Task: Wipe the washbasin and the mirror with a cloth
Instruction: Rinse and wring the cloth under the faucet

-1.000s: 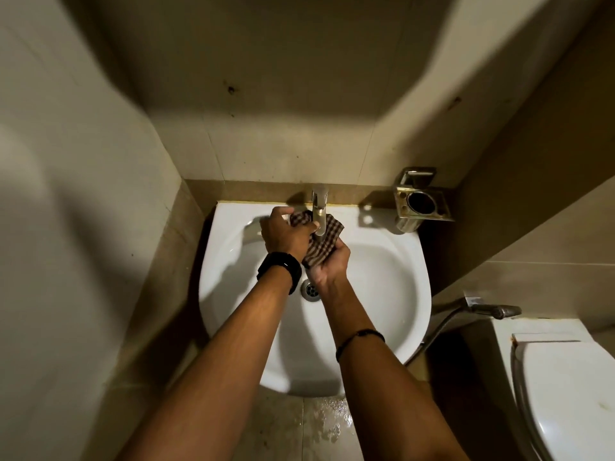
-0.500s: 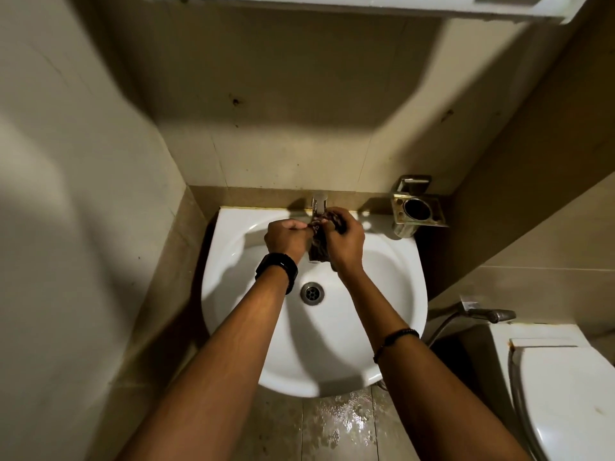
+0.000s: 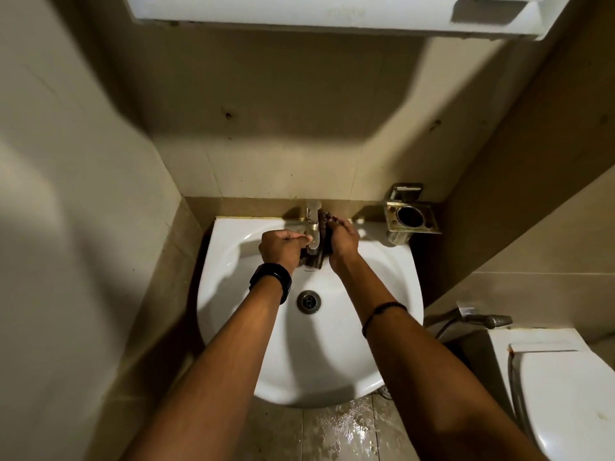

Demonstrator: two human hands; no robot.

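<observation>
A white washbasin (image 3: 376, 314) sits in the corner with a metal tap (image 3: 313, 224) at its back rim and a drain (image 3: 308, 301) in the bowl. A dark checked cloth (image 3: 316, 257) hangs bunched under and beside the tap. My left hand (image 3: 281, 246) and my right hand (image 3: 344, 242) both grip the cloth, one on each side of the tap. Much of the cloth is hidden by the hands. The white underside of a cabinet or mirror frame (image 3: 332, 15) shows at the top edge; no mirror glass is in view.
A metal holder (image 3: 411, 216) is fixed to the wall right of the tap. A spray hose (image 3: 484, 321) hangs at the right, above a white toilet (image 3: 565, 394). Tiled walls close in on the left and right. The floor (image 3: 346, 430) below the basin is wet.
My right hand moved from below the tap up to its right side, and the cloth is now bunched round the tap. The view tilted upward, showing the cabinet underside.
</observation>
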